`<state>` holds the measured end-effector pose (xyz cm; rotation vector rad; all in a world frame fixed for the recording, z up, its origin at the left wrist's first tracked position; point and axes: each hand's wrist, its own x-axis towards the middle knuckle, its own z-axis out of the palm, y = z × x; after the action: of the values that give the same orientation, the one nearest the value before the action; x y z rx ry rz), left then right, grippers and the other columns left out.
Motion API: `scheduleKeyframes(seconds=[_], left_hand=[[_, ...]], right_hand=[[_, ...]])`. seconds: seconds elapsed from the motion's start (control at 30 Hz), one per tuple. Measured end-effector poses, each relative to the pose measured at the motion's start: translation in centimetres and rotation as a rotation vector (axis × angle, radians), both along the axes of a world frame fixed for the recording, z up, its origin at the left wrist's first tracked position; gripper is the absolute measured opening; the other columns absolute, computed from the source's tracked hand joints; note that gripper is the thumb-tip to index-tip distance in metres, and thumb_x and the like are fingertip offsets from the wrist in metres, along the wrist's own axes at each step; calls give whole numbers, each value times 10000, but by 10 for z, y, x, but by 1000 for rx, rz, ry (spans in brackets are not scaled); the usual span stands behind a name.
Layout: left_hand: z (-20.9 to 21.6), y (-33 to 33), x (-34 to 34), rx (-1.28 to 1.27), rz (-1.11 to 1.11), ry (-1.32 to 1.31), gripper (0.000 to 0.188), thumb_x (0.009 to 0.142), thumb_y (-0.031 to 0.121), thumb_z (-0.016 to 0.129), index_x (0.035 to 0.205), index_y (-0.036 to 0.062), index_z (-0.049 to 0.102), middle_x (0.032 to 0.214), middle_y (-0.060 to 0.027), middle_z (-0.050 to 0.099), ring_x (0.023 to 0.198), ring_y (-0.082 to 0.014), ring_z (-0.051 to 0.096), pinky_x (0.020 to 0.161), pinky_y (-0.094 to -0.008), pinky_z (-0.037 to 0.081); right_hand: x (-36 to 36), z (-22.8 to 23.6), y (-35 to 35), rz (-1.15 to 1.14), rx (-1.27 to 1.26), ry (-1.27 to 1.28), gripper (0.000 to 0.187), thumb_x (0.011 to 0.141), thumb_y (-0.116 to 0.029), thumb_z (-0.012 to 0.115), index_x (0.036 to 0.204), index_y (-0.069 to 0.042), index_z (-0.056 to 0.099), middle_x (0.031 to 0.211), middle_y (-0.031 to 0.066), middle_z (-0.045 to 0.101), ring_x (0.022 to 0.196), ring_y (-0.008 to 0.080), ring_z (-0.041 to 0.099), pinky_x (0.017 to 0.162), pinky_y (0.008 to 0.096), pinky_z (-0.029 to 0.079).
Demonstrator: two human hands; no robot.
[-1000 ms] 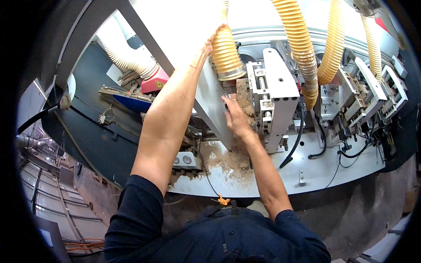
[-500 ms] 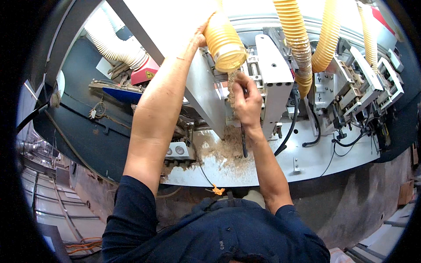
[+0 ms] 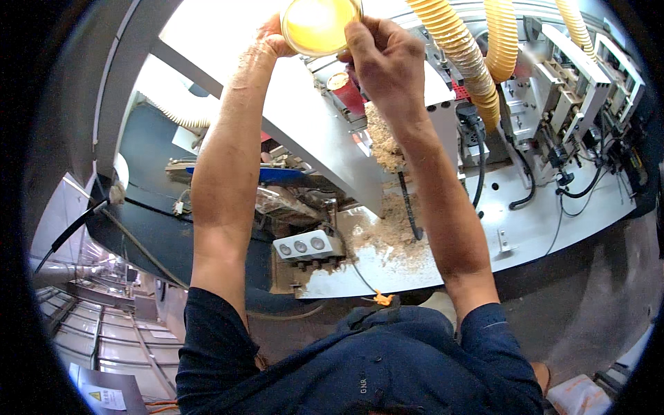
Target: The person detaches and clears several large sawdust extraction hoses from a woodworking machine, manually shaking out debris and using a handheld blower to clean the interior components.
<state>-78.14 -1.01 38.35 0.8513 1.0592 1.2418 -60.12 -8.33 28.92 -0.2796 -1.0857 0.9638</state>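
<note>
Yellow plastic makes up the hose [image 3: 315,26] held up between both hands at the top edge of the view, its round, glowing mouth turned toward the camera. The left hand [image 3: 272,38] is clamped around its left side, most fingers hidden behind it. The right hand [image 3: 391,59], knuckles curled and its back facing the camera, pinches the right rim between thumb and fingers. Bare forearms [image 3: 225,166] stretch forward from dark blue sleeves [image 3: 216,321], the right one leaning inward. Below the hands stands a red cylindrical fitting [image 3: 348,95], near crumbly, tan sawdust [image 3: 384,144] that also litters the smooth white base plate [image 3: 408,277]. A flat grey metal beam [image 3: 311,142] slants past the left forearm; rightward hang ribbed yellow ducts [image 3: 453,52] beside angular metal brackets [image 3: 577,59].
</note>
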Motion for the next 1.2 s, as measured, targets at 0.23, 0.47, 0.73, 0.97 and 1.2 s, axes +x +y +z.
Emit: scheduleKeyframes(seconds=[0.23, 0.47, 0.73, 0.97, 1.2], left_hand=[[21, -25, 5, 5, -38, 98, 563, 853, 390, 636, 1201, -27, 491, 1171, -189, 591, 1014, -297, 610, 867, -460, 521], [41, -44, 17, 27, -81, 144, 561, 860, 404, 623, 1201, -22, 493, 1162, -186, 596, 1001, -294, 616, 867, -448, 523], [25, -47, 9, 98, -194, 86, 560, 868, 419, 608, 1200, -17, 495, 1152, -182, 601, 986, -290, 623, 867, -435, 526], [-107, -71, -16, 153, 126, 246, 582, 771, 300, 745, 1179, -13, 472, 998, -132, 611, 910, -251, 636, 764, -402, 571], [-167, -98, 8, 367, 238, 225, 500, 740, 220, 767, 1143, 37, 535, 1021, -84, 616, 929, -175, 607, 856, -348, 507]], right_hand=[[34, 34, -29, 159, -95, 8, 252, 885, -154, 537, 906, 70, 651, 703, 96, 652, 581, 107, 592, 529, 259, 488], [47, 41, -41, 187, -69, -43, 275, 886, -171, 547, 897, 83, 653, 687, 85, 643, 582, 98, 592, 551, 250, 511], [19, 2, -35, -19, 81, -106, 322, 850, -208, 557, 829, 99, 652, 628, 138, 659, 596, 160, 677, 575, 285, 548], [-14, -84, -45, 277, -278, -283, 215, 880, -144, 578, 969, 49, 607, 777, 67, 651, 663, 93, 615, 595, 248, 525], [-31, -158, -42, 276, -329, -652, 524, 789, -93, 477, 1300, -23, 386, 1072, 189, 601, 947, 254, 591, 840, 380, 468]])
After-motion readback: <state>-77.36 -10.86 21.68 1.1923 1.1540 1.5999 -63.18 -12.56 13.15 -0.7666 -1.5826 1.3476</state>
